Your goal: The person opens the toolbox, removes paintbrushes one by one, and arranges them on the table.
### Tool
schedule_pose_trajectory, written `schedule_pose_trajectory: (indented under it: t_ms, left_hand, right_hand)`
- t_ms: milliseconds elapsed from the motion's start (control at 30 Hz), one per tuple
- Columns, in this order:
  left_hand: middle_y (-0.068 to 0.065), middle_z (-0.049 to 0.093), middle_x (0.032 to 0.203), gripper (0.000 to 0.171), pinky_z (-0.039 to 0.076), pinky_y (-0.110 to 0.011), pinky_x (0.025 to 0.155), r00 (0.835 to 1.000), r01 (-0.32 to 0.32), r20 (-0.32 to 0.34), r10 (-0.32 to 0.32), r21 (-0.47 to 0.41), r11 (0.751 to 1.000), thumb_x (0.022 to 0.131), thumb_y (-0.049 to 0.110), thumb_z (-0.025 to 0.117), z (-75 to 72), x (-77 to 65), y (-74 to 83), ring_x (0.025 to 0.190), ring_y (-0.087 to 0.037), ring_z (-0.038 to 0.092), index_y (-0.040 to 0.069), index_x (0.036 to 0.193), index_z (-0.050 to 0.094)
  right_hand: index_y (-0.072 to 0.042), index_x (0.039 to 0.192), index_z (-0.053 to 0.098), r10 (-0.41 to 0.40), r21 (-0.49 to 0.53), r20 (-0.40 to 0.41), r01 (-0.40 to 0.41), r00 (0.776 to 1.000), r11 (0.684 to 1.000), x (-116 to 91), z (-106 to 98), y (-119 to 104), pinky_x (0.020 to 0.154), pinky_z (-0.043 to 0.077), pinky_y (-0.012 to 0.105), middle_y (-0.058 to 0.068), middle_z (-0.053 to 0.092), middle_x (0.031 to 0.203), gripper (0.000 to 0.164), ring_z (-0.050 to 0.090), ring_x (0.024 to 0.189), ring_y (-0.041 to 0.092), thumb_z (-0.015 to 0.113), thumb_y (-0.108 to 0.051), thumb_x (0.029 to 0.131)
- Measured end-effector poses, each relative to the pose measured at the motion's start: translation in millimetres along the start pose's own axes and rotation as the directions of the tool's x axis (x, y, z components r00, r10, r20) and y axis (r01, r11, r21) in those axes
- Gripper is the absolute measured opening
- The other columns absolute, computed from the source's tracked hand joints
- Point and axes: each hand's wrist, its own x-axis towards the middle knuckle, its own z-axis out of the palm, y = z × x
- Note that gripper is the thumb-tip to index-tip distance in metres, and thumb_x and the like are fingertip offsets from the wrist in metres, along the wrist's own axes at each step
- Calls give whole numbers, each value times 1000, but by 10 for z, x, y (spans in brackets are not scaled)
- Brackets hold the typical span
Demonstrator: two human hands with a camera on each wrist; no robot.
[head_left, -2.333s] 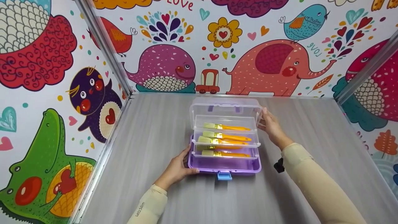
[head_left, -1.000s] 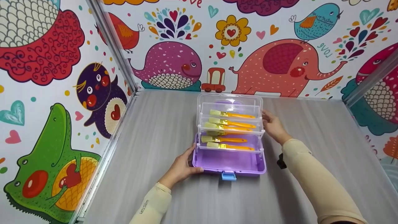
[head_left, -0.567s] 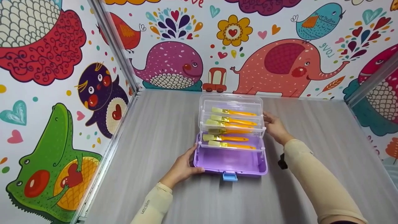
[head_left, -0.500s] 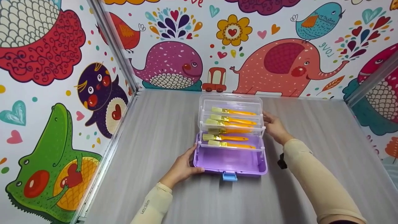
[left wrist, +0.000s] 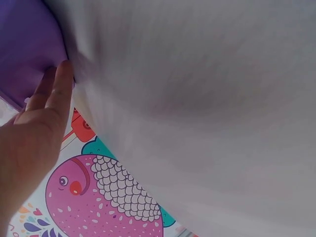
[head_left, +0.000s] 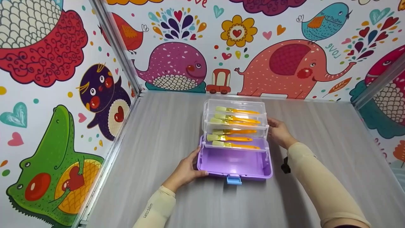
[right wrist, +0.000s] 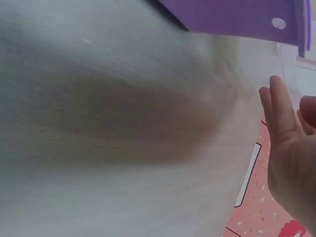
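Note:
On the table sits a purple storage box (head_left: 232, 162) with its clear lid (head_left: 234, 102) tilted back. Its clear tiered trays (head_left: 232, 148) are fanned out above the base and hold several flat paintbrushes (head_left: 242, 139) with orange handles. My left hand (head_left: 183, 172) rests against the base's front left corner, thumb at the front edge. In the left wrist view its fingers (left wrist: 61, 91) lie fairly straight along the purple wall. My right hand (head_left: 280, 131) is at the right side of the lid and trays, fingertips partly hidden. The right wrist view shows these fingers (right wrist: 282, 106) extended.
A blue latch (head_left: 234, 180) hangs open at the box's front. The grey table (head_left: 152, 126) ends at a printed back wall (head_left: 177, 63) behind the box. A metal-edged side panel (head_left: 117, 47) stands at the left. Something black (head_left: 285, 165) shows beside the right wrist.
The lid has swung farther back and down, and the trays have spread apart, baring more of the base. My right hand has lowered with the lid; my left stays at the corner.

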Motion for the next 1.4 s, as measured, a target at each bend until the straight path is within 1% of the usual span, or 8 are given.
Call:
schedule_pose_trajectory:
  t_ms: [167,267,567,733,1000,1133,1233,1400]
  left_hand:
    - [-27,44,146,106,35,-48,111,1000,-21,2,22,-35,999,72,11,90,0,6,-4,131,-37,48,-1,156,25]
    - [-27,43,147,107,34,-49,112,1000,-25,1,25,-37,999,72,11,89,-2,4,-2,131,-38,47,-2,155,25]
    - [-27,45,146,109,35,-47,112,1000,-7,8,7,-20,1000,71,13,90,-10,-7,11,130,-36,50,0,156,23]
    - [-26,43,147,108,35,-43,112,1000,2,10,-2,-14,1000,72,12,89,-8,-5,14,131,-34,49,2,157,23]
    - [-23,48,145,106,38,-42,110,1000,5,1,-5,17,1000,73,15,89,-13,-6,20,130,-30,51,1,156,24]
    - [-23,47,145,107,37,-44,111,1000,14,-1,-14,32,999,73,16,90,-22,-15,28,130,-32,50,1,156,25]
    - [-24,47,146,107,38,-43,110,1000,16,0,-16,22,1000,73,16,90,-19,-19,29,130,-32,51,1,156,25]
    - [-26,49,143,106,42,-42,107,1000,14,3,-14,-17,1000,72,11,89,-1,-22,37,126,-34,54,0,156,24]
  right_hand:
    - [5,151,34,51,-36,-3,-51,999,998,-2,14,45,93,54,37,29,45,144,54,65,104,19,44,8,98]
    - [7,150,35,49,-50,-11,-49,999,998,8,17,70,92,54,36,31,46,142,52,65,102,18,42,9,98]
    - [7,149,36,56,-76,-27,-58,998,995,3,8,102,91,55,34,30,45,144,52,65,100,15,46,5,99]
    - [6,149,36,64,-84,-40,-67,997,994,9,-6,120,90,55,33,28,48,143,51,64,102,18,45,5,98]
    - [9,149,35,66,-39,-34,-67,997,997,12,0,103,90,55,35,30,47,143,53,66,95,14,45,7,96]
    - [10,147,37,75,-36,-45,-76,996,996,3,16,86,88,56,35,26,55,135,52,67,92,13,45,9,95]
    - [10,146,38,78,-48,-40,-80,996,996,2,17,75,88,56,35,22,58,131,51,67,92,15,45,9,95]
    - [8,146,40,96,-79,-39,-99,995,992,-7,-1,58,91,55,38,26,55,136,50,66,102,23,47,7,96]
